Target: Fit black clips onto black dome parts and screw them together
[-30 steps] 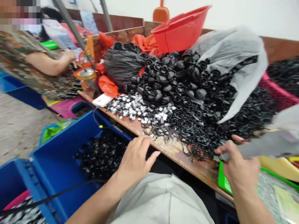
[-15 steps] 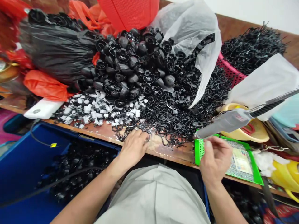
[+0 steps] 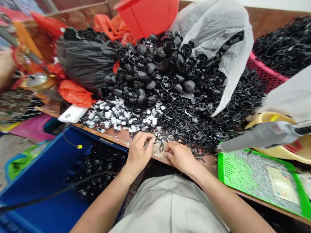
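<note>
Strips (image 3: 159, 146), thin, black and curled, lie on the bench (image 3: 116, 136) near its front edge in the head view, in the gap between the left hand (image 3: 140, 150) and the right hand (image 3: 181, 157). They look glossy, bent into loose loops and hooks, with fine clear slivers scattered around them. Being tangled, they share no single direction; which way any one's long axis runs is too small to tell.

The left hand is loosely curled, its thumb and forefinger tips drawn close together beside the strips. The right hand reaches in from the other side with bent fingers gathered toward the thumb. Whether either hand has hold of a piece, I cannot tell.

Behind the hands, a band of white pieces (image 3: 116, 116) lies to the left, and a dense heap of black pieces (image 3: 194, 126) spreads to the right, below the black round housings (image 3: 150, 81). The bench's front edge slants down toward the right, close by both hands. A narrow exposed strip of wood runs in front of the white pieces, and a small open patch sits between the right hand and the green tray (image 3: 264, 181). A grey tool (image 3: 257, 137) hangs over the tray's back left corner. Below the edge on the left, the blue bin (image 3: 46, 174) holds black parts (image 3: 97, 165).
</note>
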The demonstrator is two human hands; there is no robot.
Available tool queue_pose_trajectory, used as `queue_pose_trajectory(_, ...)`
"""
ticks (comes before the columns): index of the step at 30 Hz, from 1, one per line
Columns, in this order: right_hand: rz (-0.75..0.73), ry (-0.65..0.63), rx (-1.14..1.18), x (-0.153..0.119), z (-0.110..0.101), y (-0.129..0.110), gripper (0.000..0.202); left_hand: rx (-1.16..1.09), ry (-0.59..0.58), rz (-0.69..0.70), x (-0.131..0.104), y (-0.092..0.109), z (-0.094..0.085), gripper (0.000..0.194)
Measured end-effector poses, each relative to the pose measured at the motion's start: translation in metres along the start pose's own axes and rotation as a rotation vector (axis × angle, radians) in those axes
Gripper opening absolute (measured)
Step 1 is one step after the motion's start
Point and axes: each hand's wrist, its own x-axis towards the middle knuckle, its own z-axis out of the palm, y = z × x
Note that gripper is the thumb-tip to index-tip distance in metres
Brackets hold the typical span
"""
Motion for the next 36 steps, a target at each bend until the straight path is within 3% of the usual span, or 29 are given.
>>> queue_pose_trajectory(4,-0.029,-0.072,-0.134,-0.001,0.001,-0.005,0.006,0.041,0.299,-0.191,0.004,-0.033,-0.021,0.016)
queue_pose_trajectory(7,-0.064,-0.078,-0.188,-0.003,0.004,-0.008,0.008,0.154,0.422,-0.294,0.012,-0.061,-0.037,0.022)
queue_pose_trajectory(9,-0.089,-0.066,-0.173,-0.005,0.004,-0.009,0.010,0.278,0.415,-0.277,0.019,-0.075,-0.043,0.029)
queue_pose_trajectory(13,-0.121,0.022,0.030,-0.015,0.003,-0.004,0.009,0.496,0.277,-0.163,0.032,-0.084,-0.044,0.029)
queue_pose_trajectory(19,-0.014,0.223,0.348,-0.043,0.010,0.023,0.013,0.520,0.233,-0.151,0.038,-0.084,-0.041,0.023)
queue_pose_trajectory(22,-0.017,0.222,0.344,-0.053,0.014,0.030,0.020,0.503,0.203,-0.152,0.041,-0.085,-0.041,0.025)
queue_pose_trajectory(26,-0.073,0.123,0.234,-0.048,0.011,0.030,0.022,0.481,0.270,-0.160,0.041,-0.081,-0.042,0.022)
queue_pose_trajectory(30,-0.038,0.296,0.226,-0.035,0.000,0.031,0.020,0.325,0.441,-0.170,0.027,-0.062,-0.041,0.025)
queue_pose_trajectory(33,-0.031,0.446,0.361,-0.031,-0.007,0.024,0.021,-0.025,0.439,-0.245,0.012,-0.034,-0.028,0.028)
queue_pose_trajectory(36,0.011,0.515,0.566,-0.030,-0.010,0.007,0.020,-0.614,0.258,-0.412,0.000,0.000,-0.002,0.029)
